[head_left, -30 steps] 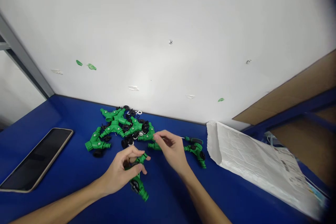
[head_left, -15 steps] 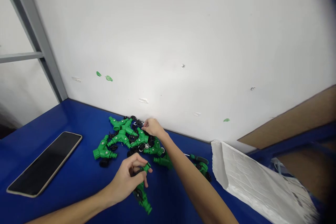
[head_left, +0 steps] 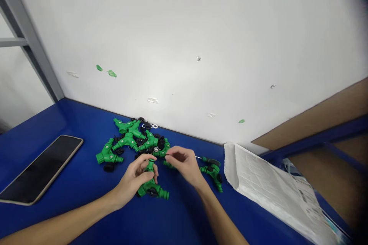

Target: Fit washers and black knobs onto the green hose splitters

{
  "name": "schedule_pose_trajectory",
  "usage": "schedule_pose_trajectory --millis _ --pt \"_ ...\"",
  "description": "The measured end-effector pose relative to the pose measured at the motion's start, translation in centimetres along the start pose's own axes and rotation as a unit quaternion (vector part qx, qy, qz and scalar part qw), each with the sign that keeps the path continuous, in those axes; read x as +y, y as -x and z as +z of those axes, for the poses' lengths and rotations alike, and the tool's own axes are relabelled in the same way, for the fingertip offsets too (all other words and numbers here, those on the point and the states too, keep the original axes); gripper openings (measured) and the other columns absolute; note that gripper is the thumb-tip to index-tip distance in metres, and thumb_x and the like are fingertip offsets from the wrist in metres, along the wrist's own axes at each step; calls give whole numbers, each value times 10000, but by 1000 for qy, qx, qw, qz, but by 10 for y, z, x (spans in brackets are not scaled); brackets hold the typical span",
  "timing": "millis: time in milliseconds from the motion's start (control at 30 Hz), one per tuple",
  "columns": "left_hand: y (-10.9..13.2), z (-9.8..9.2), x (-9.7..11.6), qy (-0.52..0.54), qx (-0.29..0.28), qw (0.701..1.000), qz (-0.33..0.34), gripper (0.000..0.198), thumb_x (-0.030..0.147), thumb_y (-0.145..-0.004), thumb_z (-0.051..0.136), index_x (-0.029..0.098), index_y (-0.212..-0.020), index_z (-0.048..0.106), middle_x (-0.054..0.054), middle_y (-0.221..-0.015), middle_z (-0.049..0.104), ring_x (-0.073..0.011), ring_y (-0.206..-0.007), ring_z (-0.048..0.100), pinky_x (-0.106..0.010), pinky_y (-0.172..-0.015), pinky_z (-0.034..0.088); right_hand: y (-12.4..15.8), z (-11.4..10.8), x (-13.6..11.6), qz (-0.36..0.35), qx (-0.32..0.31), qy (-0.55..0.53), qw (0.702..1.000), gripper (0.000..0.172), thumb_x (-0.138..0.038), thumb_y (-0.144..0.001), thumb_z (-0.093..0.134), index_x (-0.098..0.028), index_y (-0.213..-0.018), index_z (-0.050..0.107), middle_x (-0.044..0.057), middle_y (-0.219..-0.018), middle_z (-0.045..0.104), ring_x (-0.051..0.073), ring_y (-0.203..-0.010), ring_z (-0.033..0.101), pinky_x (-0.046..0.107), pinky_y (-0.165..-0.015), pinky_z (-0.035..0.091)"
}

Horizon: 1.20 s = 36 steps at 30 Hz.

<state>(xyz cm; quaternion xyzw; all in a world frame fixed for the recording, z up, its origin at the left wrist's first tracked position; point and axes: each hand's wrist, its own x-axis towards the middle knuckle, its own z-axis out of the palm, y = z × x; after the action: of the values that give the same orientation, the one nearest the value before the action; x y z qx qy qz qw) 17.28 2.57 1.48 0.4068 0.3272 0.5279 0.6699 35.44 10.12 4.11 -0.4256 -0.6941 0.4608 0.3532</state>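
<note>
My left hand (head_left: 137,176) is closed on a green Y-shaped hose splitter (head_left: 153,190) with a black lever, one end pointing up between thumb and fingers. Just to its right, my right hand (head_left: 184,162) pinches thumb against fingertips. A small dark bit shows at those tips, too small to name. Behind both hands lies a pile of similar green splitters (head_left: 129,141), with black caps and rings among them. A pair of white rings (head_left: 154,126) lies at the back of the pile.
A phone (head_left: 43,168) lies at the left of the blue table (head_left: 94,203). On the right are a screwdriver (head_left: 211,161), another green splitter (head_left: 214,176) and a white padded envelope (head_left: 258,183). A white wall (head_left: 172,46) rises behind.
My right hand has come back from the rear of the pile toward my left hand. The splitter in my left hand has turned, its lower end now pointing more to the right. The view has shifted slightly.
</note>
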Motion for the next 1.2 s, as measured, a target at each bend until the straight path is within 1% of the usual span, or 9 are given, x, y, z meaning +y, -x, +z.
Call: schedule_pose_trajectory --millis 100,233,367,467,567,667,833,1033,1200 --pt "-1 4 1 23 13 1000 -16 287 320 -869 579 207 -1131 556 -28 -830 622 -176 -723 615 -314 -684 476 26 11 7 -22 35 -73 996 158 -321 -747 738 -172 -727 691 28 -719 657 132 -617 588 248 -558 476" --pt "-2 10 6 61 77 994 -37 330 393 -881 557 247 -1169 491 -19 -869 571 -185 -735 591 -288 -523 492 36 17 11 -50 71 -131 988 94 -275 -714 777 -194 -709 731 42 -791 667 145 -682 612 253 -576 500" --pt "-1 11 6 43 101 993 -34 310 308 -802 689 266 -1026 479 21 -902 514 -148 -739 578 -239 -481 487 40 23 11 -34 77 -194 977 61 -258 -693 788 -211 -720 762 44 -812 692 137 -661 637 246 -560 521" --pt "-1 11 3 -1 109 994 -24 329 284 -766 727 256 -947 453 51 -870 499 -96 -603 544 -226 -447 478 44 28 7 -18 77 -216 973 61 -267 -694 785 -220 -731 773 49 -808 717 150 -665 663 260 -579 550" --pt "-2 12 1 -26 152 988 1 348 294 -748 736 251 -901 427 72 -826 496 -73 -517 515 -229 -423 480 47 28 3 -19 79 -234 969 39 -254 -708 775 -234 -741 776 40 -812 726 141 -625 667 275 -604 572" --pt "-4 13 0 -31 182 983 18 365 297 -730 742 251 -885 414 83 -792 493 -73 -511 523 -222 -428 485 47 27 0 -32 89 -216 972 44 -238 -722 766 -242 -763 780 45 -831 730 146 -639 671 282 -619 579" --pt "-3 14 0 -49 175 983 10 372 301 -718 744 245 -860 405 79 -792 487 -62 -490 501 -215 -417 485 47 28 1 -67 149 -125 979 45 -218 -752 738 -231 -769 777 65 -834 724 174 -711 677 278 -613 568" --pt "-2 17 3 -49 184 982 2 366 318 -723 740 242 -855 408 71 -797 474 -72 -500 499 -230 -401 490 48 28 2 -86 70 -116 987 99 -206 -792 690 -235 -825 778 60 -829 720 159 -673 672 266 -586 554" --pt "-2 15 3 -62 188 980 -3 361 333 -722 739 238 -858 419 65 -809 481 -69 -503 499 -228 -415 492 48 27 -2 -99 82 -107 986 102 -232 -821 676 -240 -854 773 64 -846 716 164 -698 671 276 -604 560"
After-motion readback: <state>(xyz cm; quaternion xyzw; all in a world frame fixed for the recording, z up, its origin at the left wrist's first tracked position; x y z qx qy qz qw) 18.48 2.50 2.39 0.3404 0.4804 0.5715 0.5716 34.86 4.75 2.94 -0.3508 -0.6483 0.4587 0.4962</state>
